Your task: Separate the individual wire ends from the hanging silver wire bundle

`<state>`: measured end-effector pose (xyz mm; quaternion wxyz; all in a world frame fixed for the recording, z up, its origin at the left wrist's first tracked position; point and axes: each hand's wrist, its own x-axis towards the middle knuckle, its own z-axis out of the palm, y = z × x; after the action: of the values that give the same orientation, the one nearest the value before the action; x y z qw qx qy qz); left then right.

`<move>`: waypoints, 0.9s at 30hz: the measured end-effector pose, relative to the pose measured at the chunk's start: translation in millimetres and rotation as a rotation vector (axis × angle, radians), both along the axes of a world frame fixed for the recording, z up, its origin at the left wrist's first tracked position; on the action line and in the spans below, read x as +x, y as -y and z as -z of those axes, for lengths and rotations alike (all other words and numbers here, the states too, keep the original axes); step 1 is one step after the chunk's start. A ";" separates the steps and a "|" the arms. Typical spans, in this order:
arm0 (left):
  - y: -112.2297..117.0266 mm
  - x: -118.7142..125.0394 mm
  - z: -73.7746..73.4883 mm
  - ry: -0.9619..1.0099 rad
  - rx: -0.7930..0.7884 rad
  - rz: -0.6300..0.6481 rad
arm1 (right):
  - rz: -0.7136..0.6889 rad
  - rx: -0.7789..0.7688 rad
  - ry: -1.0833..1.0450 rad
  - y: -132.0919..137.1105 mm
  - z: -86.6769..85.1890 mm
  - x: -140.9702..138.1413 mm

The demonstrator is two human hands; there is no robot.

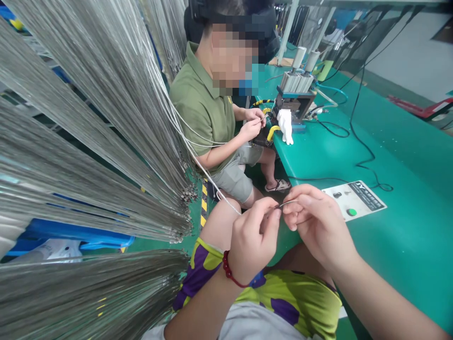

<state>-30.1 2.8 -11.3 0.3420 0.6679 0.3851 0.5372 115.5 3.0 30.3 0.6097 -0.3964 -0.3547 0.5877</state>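
Note:
My left hand, with a red bead bracelet at the wrist, and my right hand meet in front of me above my lap. Both pinch the end of a thin silver wire between fingertips. The wire trails left from my left hand toward the big hanging bundles of silver wires. My hands hover just off the near edge of the green table.
A control plate with a green button lies on the table right of my hands. A seated co-worker in an olive shirt handles wire beside a small press machine. Black cables cross the table. A white glove hangs by the machine.

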 end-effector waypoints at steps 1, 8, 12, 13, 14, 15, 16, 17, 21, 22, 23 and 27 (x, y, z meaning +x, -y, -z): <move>0.4 -0.1 0.2 0.063 -0.034 0.002 | -0.023 0.061 0.011 0.0 2.0 0.8; 4.3 -0.6 -0.7 0.482 -0.266 0.082 | -0.132 0.120 0.096 0.5 26.2 -8.7; 3.9 -2.3 -5.6 0.582 -0.333 0.144 | -0.224 0.149 -0.024 0.4 31.2 -12.5; 3.5 -2.9 -7.0 0.597 -0.356 0.154 | -0.246 0.164 -0.042 0.1 31.2 -12.7; 3.2 -3.4 -8.4 0.607 -0.380 0.162 | -0.253 0.171 -0.045 -0.2 30.9 -12.8; 3.0 -3.7 -9.6 0.612 -0.404 0.169 | -0.243 0.164 -0.037 -0.6 30.4 -12.9; 2.9 -3.7 -10.6 0.614 -0.426 0.176 | -0.223 0.145 -0.023 -0.9 29.7 -13.2; 3.1 -3.4 -11.5 0.616 -0.443 0.183 | -0.199 0.117 -0.011 -1.1 28.8 -13.5; 5.7 0.1 -13.2 0.592 -0.471 0.206 | -0.135 0.037 -0.046 -1.0 23.6 -15.5; 6.5 1.2 -13.3 0.578 -0.469 0.207 | -0.117 0.032 -0.055 -0.6 22.2 -15.9; 7.2 2.2 -13.3 0.566 -0.465 0.206 | -0.099 0.031 -0.057 -0.1 20.9 -16.2; 10.6 5.5 -14.5 0.551 -0.417 0.160 | -0.079 0.051 -0.030 2.2 16.2 -16.3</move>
<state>-24.6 -7.8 3.1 0.6030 0.4420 0.3261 0.5786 99.2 0.8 14.1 0.6012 -0.3577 -0.3757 0.6078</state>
